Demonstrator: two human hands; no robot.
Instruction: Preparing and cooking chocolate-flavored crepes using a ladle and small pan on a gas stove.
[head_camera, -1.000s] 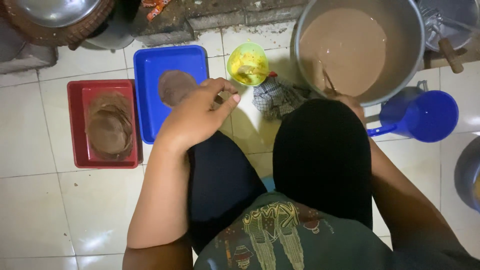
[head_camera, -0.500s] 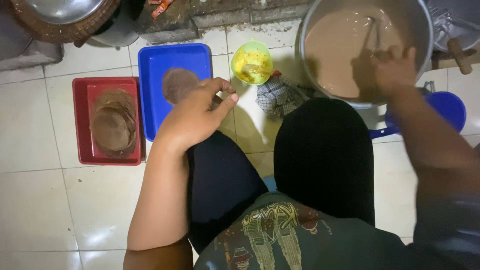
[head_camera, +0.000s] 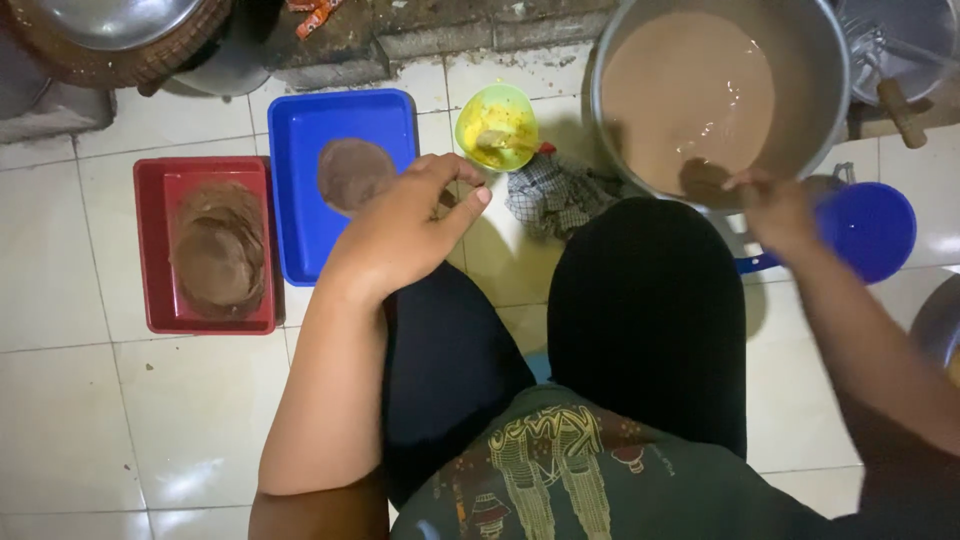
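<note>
My left hand rests on my left knee with its fingers loosely curled and nothing in it, just right of a blue tray. One flat brown disc lies in that tray. My right hand grips a small ladle filled with brown batter. The ladle is held at the near rim of a big metal pot of brown batter. A blue jug stands just right of that hand.
A red tray at the left holds a stack of brown discs. A green bowl of yellow stuff and a checked cloth lie between the blue tray and the pot. A metal bowl sits at top left on the white tiled floor.
My right hand reached up over the batter in the pot, then drew back to the near rim with the filled ladle. My left hand stayed on the knee.
</note>
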